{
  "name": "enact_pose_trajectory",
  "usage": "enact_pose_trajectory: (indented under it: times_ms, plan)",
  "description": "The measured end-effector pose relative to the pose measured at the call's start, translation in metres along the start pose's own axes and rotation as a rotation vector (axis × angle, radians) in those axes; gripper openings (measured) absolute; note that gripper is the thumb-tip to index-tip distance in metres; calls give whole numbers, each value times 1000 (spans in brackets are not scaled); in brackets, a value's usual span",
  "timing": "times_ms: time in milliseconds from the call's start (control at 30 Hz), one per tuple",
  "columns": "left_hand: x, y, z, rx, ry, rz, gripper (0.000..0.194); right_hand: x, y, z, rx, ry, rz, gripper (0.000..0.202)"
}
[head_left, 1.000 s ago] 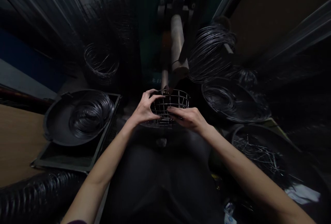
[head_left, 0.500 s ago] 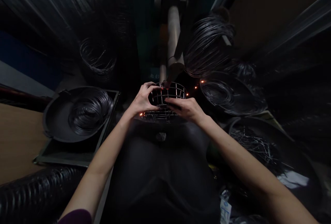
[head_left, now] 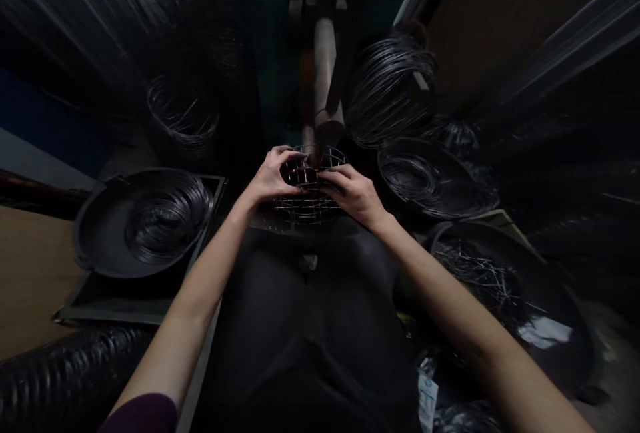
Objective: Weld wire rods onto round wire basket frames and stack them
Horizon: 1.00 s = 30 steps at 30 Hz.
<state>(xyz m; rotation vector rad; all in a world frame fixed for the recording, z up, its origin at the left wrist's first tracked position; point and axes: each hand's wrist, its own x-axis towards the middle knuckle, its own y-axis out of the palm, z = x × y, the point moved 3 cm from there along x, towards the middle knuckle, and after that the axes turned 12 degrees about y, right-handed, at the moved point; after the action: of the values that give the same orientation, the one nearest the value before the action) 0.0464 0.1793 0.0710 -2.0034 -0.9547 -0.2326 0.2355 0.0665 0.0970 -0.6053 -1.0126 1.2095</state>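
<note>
Starting far left of the wire basket (head_left: pixel 307 211), here's a glossy, ribbed black roll (head_left: pixel 75 369), low down, and above it a dark round pan (head_left: pixel 97 236) cradling a smooth, shiny wire coil (head_left: pixel 167 223). Beyond that pan, a loose ring of thin wire (head_left: pixel 183 113). Now the left hand (head_left: pixel 267 178): fingers curved in a wide C, thumb well apart from them, tips on the basket's left side. And there's the basket itself, centre stage, rounded, an open grid of thin metal wire, with tiny reddish glints inside. Straight beyond it, a dull metal cylinder (head_left: pixel 325 53) slants down, its lower end blocking the way behind the rim. Right hand (head_left: pixel 357 198) next, fingers nearly closed on the basket's near wall, covering part of the grid. Past the basket's right, a thick wire bundle (head_left: pixel 390 93), a pan of coiled wire (head_left: pixel 463 199), and, nearer, a wide dark pan (head_left: pixel 563 306) with tangled wire pieces (head_left: pixel 480 276) and a white scrap (head_left: pixel 545 331).
</note>
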Motion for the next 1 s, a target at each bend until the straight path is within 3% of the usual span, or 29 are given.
enact_pose_trajectory:
  times_ms: [133, 267, 367, 467, 567, 667, 767, 867, 1000]
  plan:
    - [8, -1, 4, -20, -35, -14, 79, -3, -4, -8, 19, 182, -166, 21]
    - [25, -3, 14, -55, -68, -36, 79, 21, 1, -9, 35, 266, -166, 17]
    - [26, -5, 21, -44, -11, -57, 81, 24, -6, -8, 15, 343, -173, 20]
    - [0, -4, 34, -89, -6, -133, 102, -8, -27, -7, 90, 371, -173, 32]
    - [-39, 8, 50, -320, -201, -167, 127, -69, -41, -14, 135, 411, -63, 46]
    - [-65, 26, 60, -528, -356, -223, 137, -134, -27, -38, 57, 509, 152, 50]
    - [-69, 30, 64, -538, -351, -358, 135, -181, 4, -63, 134, 572, 335, 48]
    - [-72, 21, 53, -450, -262, -406, 123, -202, 17, -72, 234, 634, 412, 47]
    - [-79, 1, 17, -255, -26, -300, 102, -177, -9, -44, 472, 798, 329, 52]
